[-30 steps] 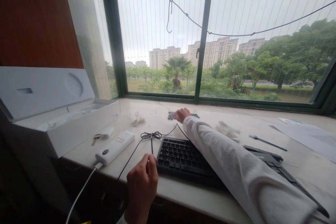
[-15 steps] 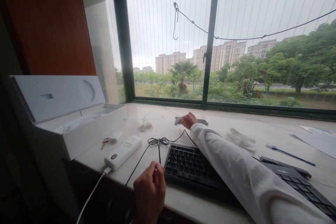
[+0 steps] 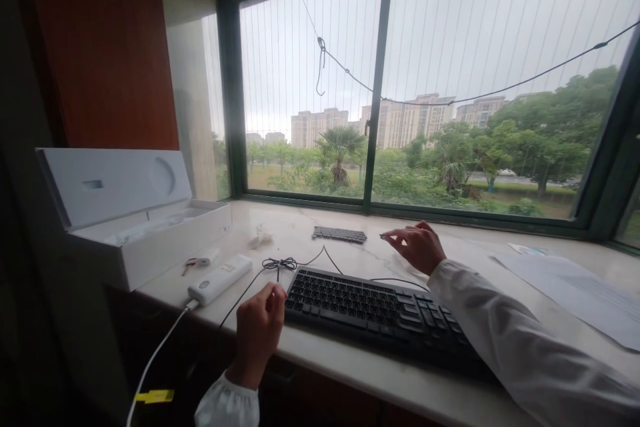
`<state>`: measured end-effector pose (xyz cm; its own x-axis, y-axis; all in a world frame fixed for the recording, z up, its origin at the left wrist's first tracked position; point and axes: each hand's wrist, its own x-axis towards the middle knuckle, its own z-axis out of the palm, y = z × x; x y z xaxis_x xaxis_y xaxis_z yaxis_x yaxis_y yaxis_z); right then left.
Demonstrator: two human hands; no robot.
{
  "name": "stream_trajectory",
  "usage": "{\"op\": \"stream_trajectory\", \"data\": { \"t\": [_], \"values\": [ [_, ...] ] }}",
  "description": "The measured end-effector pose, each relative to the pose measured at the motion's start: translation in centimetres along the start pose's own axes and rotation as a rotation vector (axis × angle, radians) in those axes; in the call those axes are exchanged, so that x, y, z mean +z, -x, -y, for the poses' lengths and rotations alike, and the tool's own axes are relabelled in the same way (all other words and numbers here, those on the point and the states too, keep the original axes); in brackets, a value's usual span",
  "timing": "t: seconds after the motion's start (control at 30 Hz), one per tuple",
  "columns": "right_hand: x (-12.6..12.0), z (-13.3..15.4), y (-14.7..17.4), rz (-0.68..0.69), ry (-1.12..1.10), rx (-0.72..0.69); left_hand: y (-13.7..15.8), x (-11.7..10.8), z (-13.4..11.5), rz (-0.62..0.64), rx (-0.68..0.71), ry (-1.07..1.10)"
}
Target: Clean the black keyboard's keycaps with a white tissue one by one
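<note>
On my feed, I have the right hand [image 3: 417, 247] narrowly pinching a small dark piece [image 3: 383, 235], the keyboard [image 3: 357, 303] lying from it toward the near edge of the tabletop [image 3: 290, 221], long axis roughly along that edge, left hand [image 3: 260, 317], curled, nearest its left end.
</note>
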<state>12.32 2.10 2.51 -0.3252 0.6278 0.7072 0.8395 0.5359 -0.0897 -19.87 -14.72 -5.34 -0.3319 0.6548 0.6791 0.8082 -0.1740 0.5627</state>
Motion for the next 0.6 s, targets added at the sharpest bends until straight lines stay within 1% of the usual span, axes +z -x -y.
{"op": "stream_trajectory", "data": {
  "t": [0.07,0.13,0.2,0.3,0.37,0.43,0.5,0.6],
  "values": [
    [-0.3,-1.2,1.5,-0.084,-0.124,0.197,-0.7,0.5,-2.9,0.03,0.088,0.057],
    [0.2,-2.2,2.5,-0.077,-0.338,0.374,-1.7,2.0,-6.4,0.127,0.182,0.135],
    [0.9,-3.1,3.0,-0.014,-0.509,0.463,-3.3,4.5,-9.9,0.212,0.269,0.17],
    [1.7,-4.0,3.3,0.037,-0.634,0.541,-5.9,9.4,-13.7,0.342,0.357,0.176],
    [1.8,-4.5,3.3,0.062,-0.692,0.587,-7.2,12.5,-15.2,0.41,0.385,0.168],
    [1.7,-4.8,3.4,0.083,-0.739,0.617,-7.9,14.9,-16.1,0.424,0.422,0.176],
    [1.7,-5.0,3.5,0.087,-0.759,0.622,-8.1,16.5,-16.5,0.408,0.468,0.18],
    [1.8,-5.0,3.5,0.123,-0.778,0.608,-7.8,17.6,-16.2,0.366,0.534,0.189]
  ]
}}
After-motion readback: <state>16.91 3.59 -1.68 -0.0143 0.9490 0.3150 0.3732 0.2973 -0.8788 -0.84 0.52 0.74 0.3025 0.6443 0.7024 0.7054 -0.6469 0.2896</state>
